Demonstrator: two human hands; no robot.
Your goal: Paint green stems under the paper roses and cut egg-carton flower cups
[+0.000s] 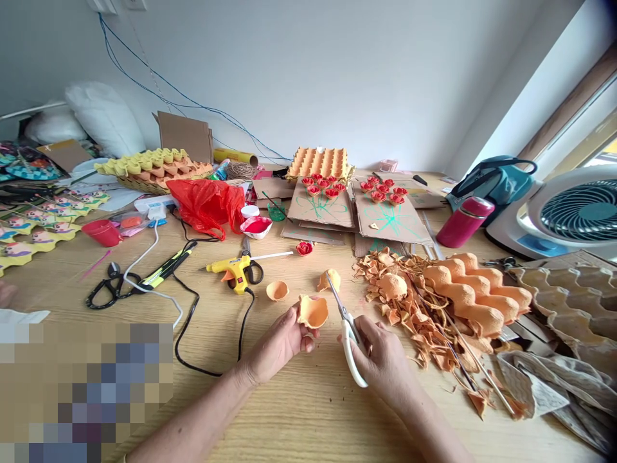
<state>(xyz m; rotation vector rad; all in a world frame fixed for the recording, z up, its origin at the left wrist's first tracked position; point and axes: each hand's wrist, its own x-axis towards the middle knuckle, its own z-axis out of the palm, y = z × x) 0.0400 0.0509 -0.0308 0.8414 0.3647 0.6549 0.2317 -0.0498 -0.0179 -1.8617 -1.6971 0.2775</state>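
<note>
Head view: the left hand (282,344) pinches a ragged-rimmed orange pulp cup (313,315), the right hand (383,360) grips white-handled metal scissors (355,372). At the cup's ten o'clock lies a smoother-rimmed one (277,291); uncut orange egg-tray bumps (475,286) sit at three.

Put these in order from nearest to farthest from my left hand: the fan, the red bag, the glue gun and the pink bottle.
From your left hand:
1. Glue gun, just ahead, to the left
2. Red bag, beyond it, left
3. Pink bottle, far right
4. Fan, right edge
</note>
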